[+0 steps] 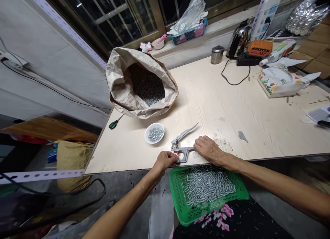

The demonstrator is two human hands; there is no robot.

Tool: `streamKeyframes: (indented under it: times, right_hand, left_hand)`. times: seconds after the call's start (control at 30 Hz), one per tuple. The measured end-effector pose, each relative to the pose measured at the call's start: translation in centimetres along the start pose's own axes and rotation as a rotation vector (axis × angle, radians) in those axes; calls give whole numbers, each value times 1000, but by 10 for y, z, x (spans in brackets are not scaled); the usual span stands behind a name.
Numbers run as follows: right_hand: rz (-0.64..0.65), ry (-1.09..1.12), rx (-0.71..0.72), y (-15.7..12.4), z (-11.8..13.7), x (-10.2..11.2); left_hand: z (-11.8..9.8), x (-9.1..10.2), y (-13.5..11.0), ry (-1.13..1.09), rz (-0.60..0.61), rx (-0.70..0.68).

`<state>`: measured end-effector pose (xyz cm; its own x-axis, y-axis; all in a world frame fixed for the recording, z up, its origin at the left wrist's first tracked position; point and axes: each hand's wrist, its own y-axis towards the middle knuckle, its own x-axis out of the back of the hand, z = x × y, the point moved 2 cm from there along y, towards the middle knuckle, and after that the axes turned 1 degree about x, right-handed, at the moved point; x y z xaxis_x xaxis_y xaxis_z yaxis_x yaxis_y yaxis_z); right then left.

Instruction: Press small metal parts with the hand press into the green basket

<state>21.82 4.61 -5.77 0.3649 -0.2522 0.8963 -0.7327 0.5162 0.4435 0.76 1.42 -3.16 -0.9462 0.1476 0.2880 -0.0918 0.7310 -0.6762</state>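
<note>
A grey hand press (183,153), like snap-fastener pliers with a spring and a raised lever, lies at the table's front edge. My right hand (207,149) is closed around the end of its lower handle. At the jaw, my left hand (166,160) pinches with thumb and fingertips; whatever is between them is too small to make out. Close by stands a white bowl (154,133) of small metal pieces. Below the table edge, on my lap, rests a green basket (177,197) filled with many short silvery metal pins (208,184).
A large open sack (116,77) of small metal parts stands at the back left, with green-handled scissors (113,124) beside it. Toward the back right are a metal canister (217,55), a kettle (238,40), a black cable (230,83) and a tissue pack (277,82).
</note>
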Motion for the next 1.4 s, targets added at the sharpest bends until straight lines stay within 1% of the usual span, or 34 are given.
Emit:
streamKeyframes:
  times: [0.13,0.27,0.33,0.4,0.5,0.6,0.7,0.8,0.83,0.87,0.9,0.97,1.0,1.03,1.07,1.13,1.2,1.27,1.33,1.4]
  right_hand:
    - [112,92,-29,3,-6,6]
    - [189,262,-83,7,-26,14]
    - [242,284,-96,10,-39,13]
    - [330,298,-84,16,-51,8]
    - [419,319,-47,26,-59,3]
    - [428,313,-38,33,-59,5]
    - [390,312,-59,33,-56,8]
    - [353,317,-81,29,-54,11]
    - [347,323,-87,28,-53,11]
    - [346,330,-94,27,-53,11]
    - [349,338,-97,26,-51,12]
    - [353,349,-100,25,-47,12]
    - [352,351,-102,25,-45,13]
    - [347,352,-106,25,-42,14]
    - [342,353,-115,24,-40,15]
    - [338,366,-136,23,-36,19]
    - [350,396,-146,22,-35,24]
    - [363,422,-145,19,-35,29]
    - [358,419,-145,17,-35,33]
    - [346,381,-145,17,-34,31]
  left_hand:
    - [3,1,4,39,19,-2]
    - [4,1,5,52,29,-7]
    - [4,0,5,68,22,7]
    - [3,0,4,89,23,22]
    - [1,-1,3,107,32,21]
    - [0,-1,2,112,27,2]
    - [1,-1,2,141,17,-8]
    - [2,-1,-2,270,-13,-12]
    - [2,-1,-5,352,-52,-38]
    - [1,-2,-9,446,-119,-93]
    - [-1,-3,-13,541,-203,-181]
    - [-9,-9,-20,702,-354,-431]
    - [-15,-15,-22,762,-393,-564]
    - [-20,-21,-21,813,-394,-684]
    - [-26,-27,-18,864,-363,-778]
    - [-36,-37,-7,960,-253,-888]
    - [-44,-43,6,1037,-138,-914]
    - [-49,-44,15,1085,-70,-913]
    - [-50,-43,17,1112,-54,-918]
    - [-49,-42,16,1119,-63,-919]
